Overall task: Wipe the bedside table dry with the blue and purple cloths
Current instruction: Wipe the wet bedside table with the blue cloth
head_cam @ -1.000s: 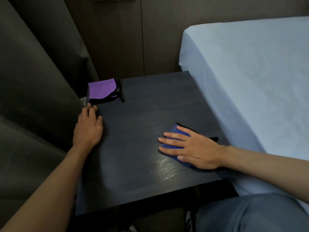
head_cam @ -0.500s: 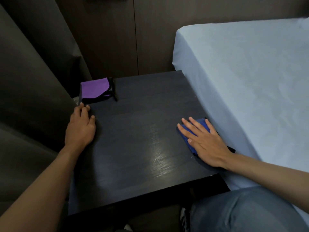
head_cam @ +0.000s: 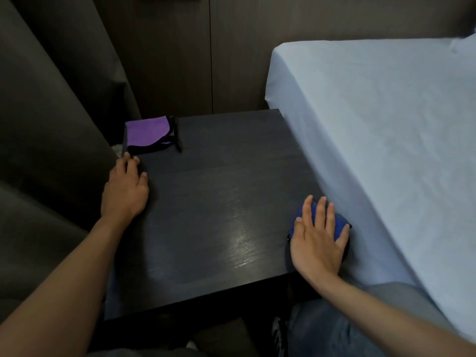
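The bedside table (head_cam: 211, 202) is a dark wooden square with a damp sheen near its front middle. My right hand (head_cam: 315, 240) lies flat with straight fingers on the blue cloth (head_cam: 340, 222), pressing it onto the table's right edge next to the bed. Most of the blue cloth is hidden under the palm. A folded purple cloth (head_cam: 148, 134) with black trim lies at the table's far left corner. My left hand (head_cam: 125, 189) rests flat on the left edge, fingertips just short of the purple cloth.
A bed (head_cam: 386, 137) with a pale blue sheet runs along the table's right side. Dark grey curtain folds (head_cam: 51, 137) hang close on the left. A wood-panelled wall (head_cam: 180, 60) stands behind. My knee in jeans (head_cam: 334, 331) is below the table's front right corner.
My right hand has slid the blue cloth from the front middle of the table rightward to the edge by the bed, fingers turning to point away. The left hand has stayed put.
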